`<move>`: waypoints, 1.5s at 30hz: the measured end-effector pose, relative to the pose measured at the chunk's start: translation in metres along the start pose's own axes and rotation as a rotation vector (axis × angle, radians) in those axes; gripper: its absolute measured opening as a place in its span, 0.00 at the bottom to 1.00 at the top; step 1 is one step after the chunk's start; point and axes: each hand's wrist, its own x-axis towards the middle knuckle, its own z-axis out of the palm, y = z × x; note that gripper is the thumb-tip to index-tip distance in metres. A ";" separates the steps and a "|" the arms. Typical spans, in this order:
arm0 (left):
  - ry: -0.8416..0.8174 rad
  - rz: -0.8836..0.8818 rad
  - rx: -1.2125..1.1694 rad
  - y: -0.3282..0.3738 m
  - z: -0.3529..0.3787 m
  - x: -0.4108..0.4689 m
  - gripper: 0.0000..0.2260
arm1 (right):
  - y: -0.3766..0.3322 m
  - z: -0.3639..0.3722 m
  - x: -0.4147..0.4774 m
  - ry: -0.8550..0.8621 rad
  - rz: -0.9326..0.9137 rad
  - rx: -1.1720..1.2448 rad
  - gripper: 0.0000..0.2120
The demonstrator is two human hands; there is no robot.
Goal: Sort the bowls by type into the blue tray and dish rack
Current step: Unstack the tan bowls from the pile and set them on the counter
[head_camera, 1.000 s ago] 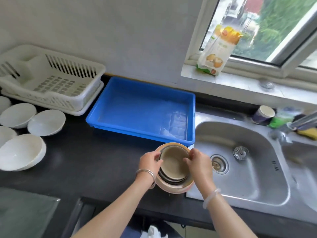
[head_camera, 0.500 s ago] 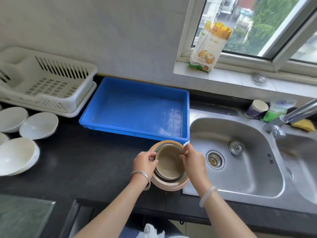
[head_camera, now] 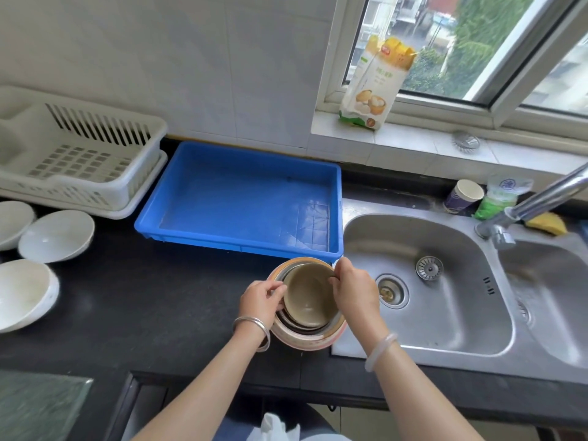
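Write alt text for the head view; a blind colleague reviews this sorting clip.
Both hands, left hand and right hand, grip the rim of a tan bowl atop a nested stack at the counter edge beside the sink. Behind sit an empty blue tray and white dish rack; white bowls lie far left.

Sink (head_camera: 451, 351), paper cup (head_camera: 463, 197), sponge (head_camera: 546, 223)

On the black stone worktop (head_camera: 143, 313), the white slotted plastic dish rack (head_camera: 79, 157) stands far left against the wall, the blue rectangular plastic tray (head_camera: 241, 243) just right of it. White ceramic bowls (head_camera: 57, 235) lie before the rack — the nested stack of tan bowls (head_camera: 307, 300) before the tray, beside the steel sink (head_camera: 445, 281) at right.
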 end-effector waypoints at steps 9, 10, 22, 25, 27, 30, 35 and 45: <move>0.011 -0.073 -0.020 0.005 -0.001 0.000 0.06 | 0.016 -0.011 0.002 -0.119 0.153 0.386 0.07; 0.014 -0.085 -0.017 0.006 -0.002 0.000 0.05 | 0.018 -0.014 0.002 -0.123 0.160 0.421 0.07; 0.137 -0.085 -0.172 0.023 -0.038 -0.002 0.03 | -0.005 -0.052 0.008 -0.104 0.154 0.762 0.09; 0.202 -0.132 -0.257 0.019 -0.063 0.001 0.03 | -0.027 -0.056 0.014 -0.131 0.121 0.821 0.07; 0.255 -0.163 -0.303 0.011 -0.082 0.001 0.04 | -0.045 -0.052 0.019 -0.158 0.096 0.835 0.06; 0.344 -0.230 -0.376 -0.007 -0.114 0.000 0.03 | -0.076 -0.038 0.028 -0.226 0.064 0.837 0.06; 0.515 -0.345 -0.537 -0.051 -0.166 -0.007 0.01 | -0.142 0.004 0.043 -0.394 0.029 0.893 0.09; 0.777 -0.562 -0.773 -0.128 -0.232 -0.012 0.01 | -0.268 0.095 0.053 -0.616 0.051 0.841 0.09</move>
